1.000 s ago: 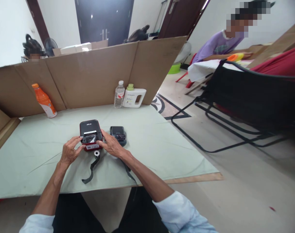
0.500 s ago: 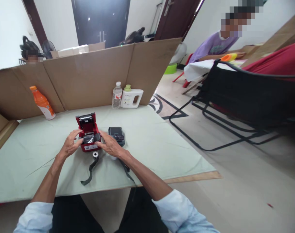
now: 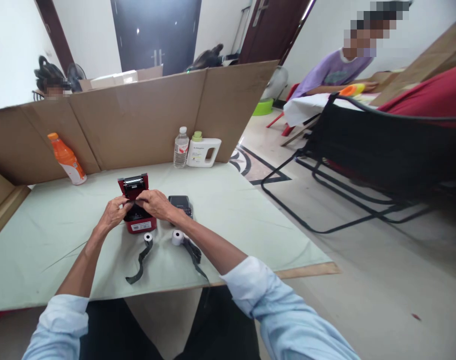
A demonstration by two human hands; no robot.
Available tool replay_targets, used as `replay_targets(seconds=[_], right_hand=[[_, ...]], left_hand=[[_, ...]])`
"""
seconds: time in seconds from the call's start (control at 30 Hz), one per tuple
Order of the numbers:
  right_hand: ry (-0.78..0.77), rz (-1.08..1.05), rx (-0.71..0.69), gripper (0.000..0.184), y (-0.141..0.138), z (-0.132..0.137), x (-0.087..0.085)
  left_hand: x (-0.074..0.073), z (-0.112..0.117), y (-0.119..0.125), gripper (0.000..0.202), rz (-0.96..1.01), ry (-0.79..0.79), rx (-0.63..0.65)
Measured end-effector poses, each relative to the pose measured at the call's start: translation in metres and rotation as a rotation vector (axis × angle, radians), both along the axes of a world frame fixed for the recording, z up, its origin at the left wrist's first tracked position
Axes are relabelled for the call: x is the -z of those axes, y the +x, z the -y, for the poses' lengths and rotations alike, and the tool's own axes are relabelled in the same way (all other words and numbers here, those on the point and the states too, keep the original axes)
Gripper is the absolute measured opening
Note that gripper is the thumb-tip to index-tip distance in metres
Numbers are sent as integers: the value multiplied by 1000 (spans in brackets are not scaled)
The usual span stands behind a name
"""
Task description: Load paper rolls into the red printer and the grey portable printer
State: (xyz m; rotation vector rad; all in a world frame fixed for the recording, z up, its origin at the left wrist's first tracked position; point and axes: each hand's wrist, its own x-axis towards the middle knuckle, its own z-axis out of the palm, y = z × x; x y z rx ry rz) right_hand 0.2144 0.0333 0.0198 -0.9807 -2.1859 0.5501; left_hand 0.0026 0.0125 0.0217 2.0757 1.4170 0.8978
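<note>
A small red printer (image 3: 142, 226) with a white label on its front stands on the table, its lid (image 3: 133, 186) raised. The compartment inside looks dark. My left hand (image 3: 114, 212) is closed at the printer's rear left, fingertips at the base of the lid. From the right, my right hand (image 3: 157, 204) reaches over the compartment, also closed, its fingertips close to the left ones. Whatever the fingers pinch is hidden. In front of the printer are two small white rolls, the left roll (image 3: 148, 237) and the right roll (image 3: 177, 238), each with a dark strip trailing towards me.
A dark handheld device (image 3: 179, 202) lies right of the printer, partly behind my right wrist. An orange bottle (image 3: 67, 160), a water bottle (image 3: 181, 149) and a white jug (image 3: 199, 153) stand along the cardboard screen (image 3: 137, 120). A black folding chair (image 3: 393, 145) and a person in purple are at right.
My right hand has moved up and left over the printer, uncovering the right roll. Both hands have come together near the lid's base. The shiny wrapped piece in the compartment no longer shows.
</note>
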Motion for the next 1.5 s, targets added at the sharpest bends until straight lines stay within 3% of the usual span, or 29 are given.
replay_targets(seconds=[0.17, 0.33, 0.53, 0.67, 0.77, 0.9, 1.03, 1.13, 1.3, 1.5], right_hand=[[-150, -149, -39, 28, -4, -26, -16], [-206, -347, -179, 32, -4, -36, -37], [-182, -467, -267, 35, 0, -15, -71], [-36, -473, -189, 29, 1, 16, -77], [104, -438, -184, 19, -6, 48, -65], [220, -265, -189, 19, -28, 88, -29], [235, -67, -186, 19, -58, 116, 10], [217, 66, -193, 17, -78, 129, 30], [185, 245, -199, 15, -91, 142, 44], [163, 295, -197, 17, -85, 148, 41]], left_hand=[[-4, -13, 6, 39, 19, -139, -11], [-4, -19, 9, 36, 117, -190, -35], [-15, -10, 13, 43, 454, -150, 127], [-28, 8, -4, 38, 459, -73, 9], [-34, 27, -25, 36, 443, -55, -115], [-29, 53, -54, 35, 410, -22, -216], [-17, 69, -80, 28, 185, 34, -271], [-8, 74, -95, 32, -37, 78, -301], [7, 78, -104, 35, -232, 128, -245], [17, 84, -108, 30, -158, 88, -271]])
